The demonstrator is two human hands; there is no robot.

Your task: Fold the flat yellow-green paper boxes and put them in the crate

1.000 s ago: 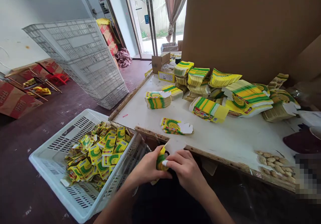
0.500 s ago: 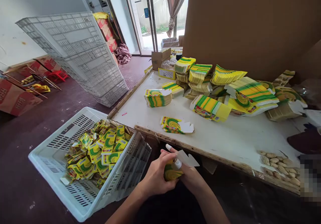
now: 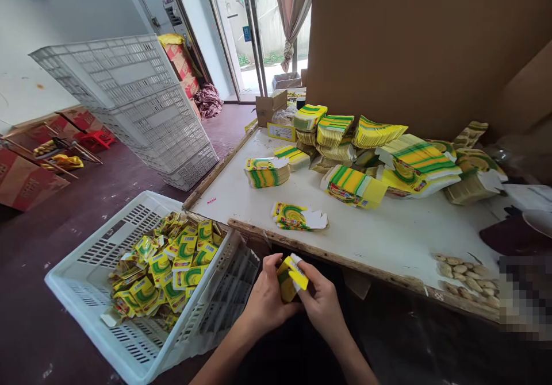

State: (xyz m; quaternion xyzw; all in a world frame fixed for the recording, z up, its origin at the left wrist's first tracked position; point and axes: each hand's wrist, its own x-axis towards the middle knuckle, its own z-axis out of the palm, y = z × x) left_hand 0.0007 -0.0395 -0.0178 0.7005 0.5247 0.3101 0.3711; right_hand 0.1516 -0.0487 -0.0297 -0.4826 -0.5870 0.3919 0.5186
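Observation:
Between my two hands, in front of my lap, is a small yellow and green carton (image 3: 286,281). My left hand (image 3: 268,293) wraps around its left side. On the other side, my right hand (image 3: 318,296) grips its upper end, where a yellow flap stands out; white coverings show on fingertips of this hand. A few flat cartons (image 3: 295,217) lie on the table just beyond my hands. To my left, a white plastic crate (image 3: 71,290) holds many folded cartons (image 3: 176,267) in a loose heap.
The white table (image 3: 388,235) has a worn wooden edge and carries several stacks of flat cartons (image 3: 353,184). Peanuts (image 3: 468,276) and a dark red container (image 3: 509,235) are at its right. Stacked white crates (image 3: 142,109) stand on the floor at the left.
The white flap that stuck out at the carton's end is no longer visible; a yellow flap shows there now. My right hand has shifted on the carton, and the view has moved slightly.

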